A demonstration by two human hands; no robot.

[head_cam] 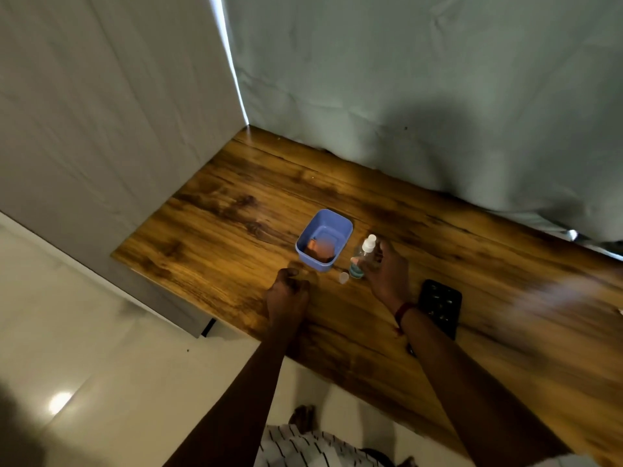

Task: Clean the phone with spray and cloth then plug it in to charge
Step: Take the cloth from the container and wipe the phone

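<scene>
A small clear spray bottle (364, 251) with a white nozzle and blue liquid stands on the wooden table (236, 197). My right hand (384, 267) is wrapped around it from the right. Its small cap (344, 277) lies on the table just left of the bottle. A dark phone (440, 306) lies flat to the right of my right wrist, partly hidden by my forearm. My left hand (288, 291) rests on the table near its front edge with fingers curled, nothing visible in it. A blue tub (324, 239) holds an orange cloth (320, 251), blurred.
Grey fabric (404, 96) hangs behind and left of the table. The table's front edge runs diagonally from left to lower right; pale tiled floor (84, 348) lies below it. No charger or cable can be made out.
</scene>
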